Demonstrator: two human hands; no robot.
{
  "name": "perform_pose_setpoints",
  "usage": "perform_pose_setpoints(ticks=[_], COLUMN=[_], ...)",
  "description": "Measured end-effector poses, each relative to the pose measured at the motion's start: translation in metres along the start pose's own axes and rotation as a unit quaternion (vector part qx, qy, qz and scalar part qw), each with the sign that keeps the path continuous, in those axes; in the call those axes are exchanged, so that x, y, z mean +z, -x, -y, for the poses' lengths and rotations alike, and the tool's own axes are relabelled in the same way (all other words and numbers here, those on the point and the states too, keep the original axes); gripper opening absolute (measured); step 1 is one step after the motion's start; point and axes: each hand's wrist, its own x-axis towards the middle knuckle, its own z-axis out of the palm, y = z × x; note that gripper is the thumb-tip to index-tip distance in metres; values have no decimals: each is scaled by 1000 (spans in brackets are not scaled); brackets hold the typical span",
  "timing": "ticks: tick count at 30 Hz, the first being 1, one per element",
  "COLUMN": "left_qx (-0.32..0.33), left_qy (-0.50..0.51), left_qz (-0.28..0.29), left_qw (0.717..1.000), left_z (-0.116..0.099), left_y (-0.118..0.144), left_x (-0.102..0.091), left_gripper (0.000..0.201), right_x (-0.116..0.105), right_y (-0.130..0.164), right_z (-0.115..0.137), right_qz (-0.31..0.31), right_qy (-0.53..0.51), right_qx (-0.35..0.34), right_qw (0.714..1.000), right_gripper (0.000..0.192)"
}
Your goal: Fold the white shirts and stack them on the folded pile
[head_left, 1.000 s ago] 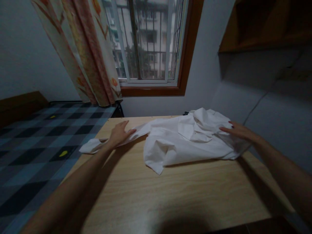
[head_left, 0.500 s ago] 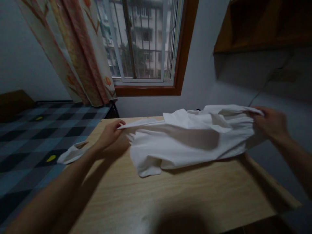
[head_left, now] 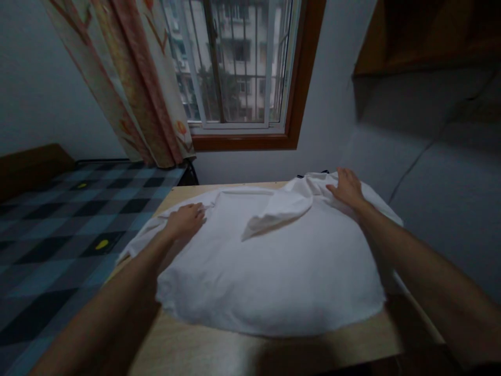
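A white shirt (head_left: 274, 282) lies spread over the light wooden table, its curved hem toward me and one front flap folded over near the middle. A sleeve hangs out past the table's left edge, and the other side reaches to the right edge. Resting on the cloth at the left is my left hand (head_left: 186, 219), its fingers stretched out and lying on the fabric. My right hand (head_left: 348, 188) presses flat near the far right part of the shirt, thumb and fingers apart. Neither hand grips the cloth.
Bare wood of the table (head_left: 203, 347) shows along the near side. A bed with a checked cover (head_left: 50, 230) stands at the left. Beyond the table are a curtain (head_left: 144, 83) and a barred window (head_left: 238, 68). A wooden shelf (head_left: 430, 42) hangs at upper right.
The shirt, held up bunched between both hands before, now lies spread flat on the table toward me. Both hands have let go; the right hand has moved left and inward.
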Motion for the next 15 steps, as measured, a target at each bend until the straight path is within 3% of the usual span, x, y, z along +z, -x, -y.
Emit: perform_pose_setpoints(ticks=[3,5,7,9,11,13,15], left_qx=[85,167,229,265,268,243,219], left_qy=[11,23,16,-2,-17,-22,-11], left_qz=[45,92,138,163,156,125,84], left_qw=[995,981,964,950,950,962,972], left_z=[17,27,33,37,38,38,36], left_y=[43,75,102,122,133,135,131], left_x=[8,5,5,13,26,40,48], left_gripper=[51,55,64,84,84,60,45], right_x=[8,0,-7,-6,3,16,27], right_y=[68,124,177,218,242,252,253], right_z=[5,8,9,8,4,2,2], right_qz=[-22,28,109,180,210,191,143], right_qy=[-54,-91,-100,-96,-95,-112,-150], right_qx=[-127,-276,-372,-401,-401,-404,-402], right_qw=[990,957,916,893,886,888,892], right_gripper=[57,59,70,85,89,71,42])
